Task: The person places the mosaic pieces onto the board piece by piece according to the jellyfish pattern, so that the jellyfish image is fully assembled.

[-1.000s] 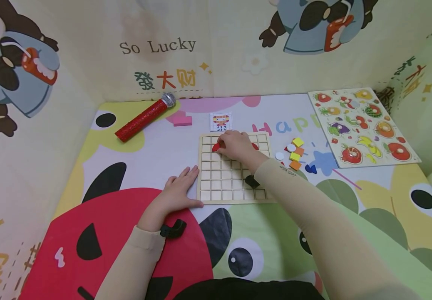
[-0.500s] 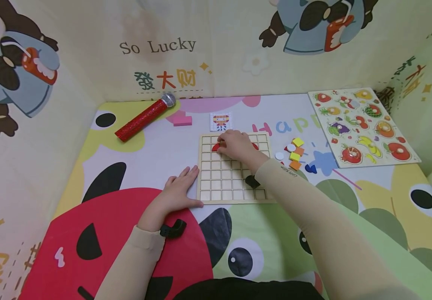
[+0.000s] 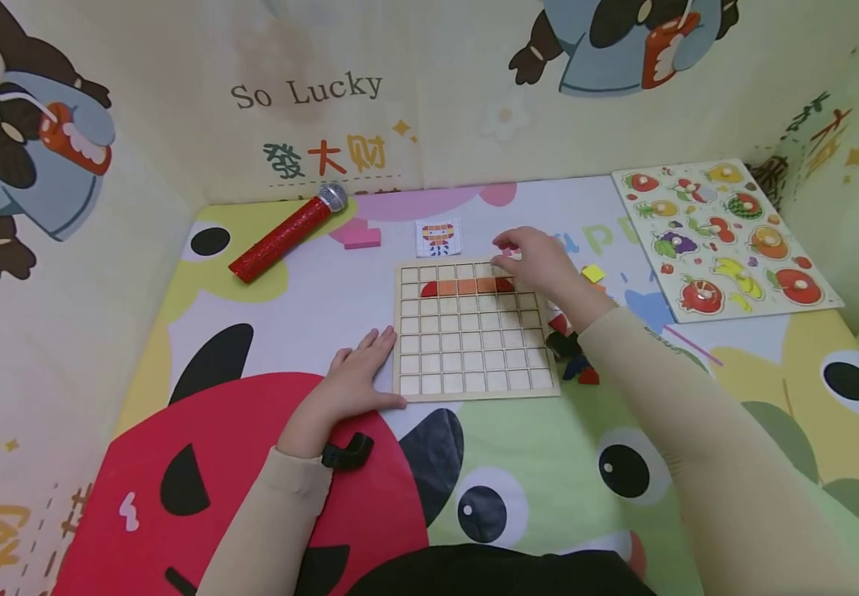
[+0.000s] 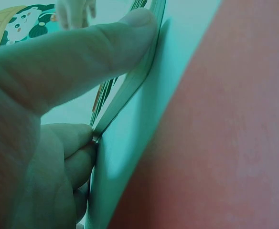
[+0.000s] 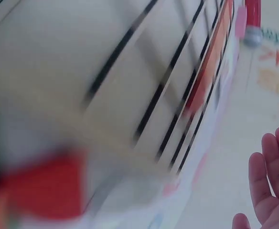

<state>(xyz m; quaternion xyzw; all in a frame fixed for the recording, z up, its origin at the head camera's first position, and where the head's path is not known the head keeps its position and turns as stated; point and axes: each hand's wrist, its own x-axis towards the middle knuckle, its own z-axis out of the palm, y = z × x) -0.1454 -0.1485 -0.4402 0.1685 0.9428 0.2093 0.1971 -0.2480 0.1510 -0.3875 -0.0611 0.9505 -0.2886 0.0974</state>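
Note:
A wooden grid board (image 3: 474, 335) lies flat on the printed tabletop. One upper row carries a strip of orange pieces (image 3: 467, 286) with a rounded red piece (image 3: 429, 289) at its left end and another at its right. My left hand (image 3: 351, 381) rests at the board's left edge, fingers spread; in the left wrist view its thumb (image 4: 125, 43) touches the rim. Above the board's upper right corner hovers my right hand (image 3: 541, 263), fingers loosely bent. The right wrist view shows those fingers (image 5: 273, 167) apart from the board, with nothing seen between them.
Loose pieces lie right of the board, among them a yellow square (image 3: 592, 273) and a red piece (image 3: 588, 377). A patterned card (image 3: 439, 238) sits behind the board. Farther out are a pink block (image 3: 362, 239), a red microphone (image 3: 284, 236) and a fruit puzzle board (image 3: 727, 240).
My right hand has left the upper row and moved right and slightly back, uncovering the orange pieces. The left hand stays in place. The head view has shifted slightly.

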